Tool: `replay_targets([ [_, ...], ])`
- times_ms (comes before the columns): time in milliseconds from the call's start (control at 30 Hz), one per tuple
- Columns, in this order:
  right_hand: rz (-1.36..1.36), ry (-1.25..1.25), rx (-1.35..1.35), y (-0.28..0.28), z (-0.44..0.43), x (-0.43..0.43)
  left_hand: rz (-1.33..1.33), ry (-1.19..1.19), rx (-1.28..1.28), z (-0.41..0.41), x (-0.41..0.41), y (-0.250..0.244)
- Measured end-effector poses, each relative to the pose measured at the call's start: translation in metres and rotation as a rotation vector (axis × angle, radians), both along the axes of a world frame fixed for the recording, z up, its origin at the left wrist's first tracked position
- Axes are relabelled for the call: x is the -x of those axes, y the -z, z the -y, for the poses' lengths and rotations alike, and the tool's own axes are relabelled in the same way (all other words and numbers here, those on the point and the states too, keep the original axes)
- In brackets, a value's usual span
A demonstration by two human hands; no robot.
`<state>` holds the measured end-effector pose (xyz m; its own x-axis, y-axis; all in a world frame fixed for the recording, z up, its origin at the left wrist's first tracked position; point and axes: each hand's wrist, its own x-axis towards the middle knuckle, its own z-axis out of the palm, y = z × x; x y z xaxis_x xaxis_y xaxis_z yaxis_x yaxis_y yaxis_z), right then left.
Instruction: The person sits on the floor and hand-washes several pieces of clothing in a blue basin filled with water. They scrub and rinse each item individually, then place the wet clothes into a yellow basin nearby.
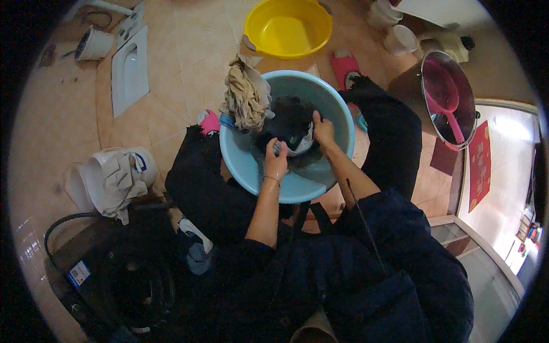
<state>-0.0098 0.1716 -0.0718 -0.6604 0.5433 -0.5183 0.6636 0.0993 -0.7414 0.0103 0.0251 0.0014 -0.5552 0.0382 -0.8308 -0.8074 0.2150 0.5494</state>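
A light blue plastic basin (242,160) stands on the floor between my knees, with dark water and dark cloth (294,109) in it. Inside it, my left hand (276,160) grips one end of a whitish-grey piece of wet cloth (303,147). My right hand (323,130) is at the cloth's other end, thumb up, fingers curled around it. Between the hands the cloth sags in a curve. A bunched beige cloth (245,96) hangs over the basin's upper left rim, with grey and blue cloth beside it.
A yellow basin (287,32) lies beyond. At right stands a tall metal bucket (474,103) with a pink dipper (450,115). White buckets (146,165), one draped with cloth (122,184), are at left, near a squat toilet (131,73). A black washing machine (124,266) is at lower left.
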Motion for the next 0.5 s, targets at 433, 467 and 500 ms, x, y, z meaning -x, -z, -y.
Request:
replay_targets([
  [433, -0.213, -0.250, 0.144, -0.036, -0.003, 0.015, -0.805, 0.277, 0.330, -0.005, 0.005, -0.024],
  [467, -0.205, -0.307, 0.046, -0.042, -0.004, 0.013, -0.929, 0.253, 0.412, -0.008, 0.004, -0.029],
  [500, -0.200, -0.367, -0.051, -0.052, -0.002, 0.012, -0.953, 0.238, 0.430, -0.007, 0.004, -0.029],
])
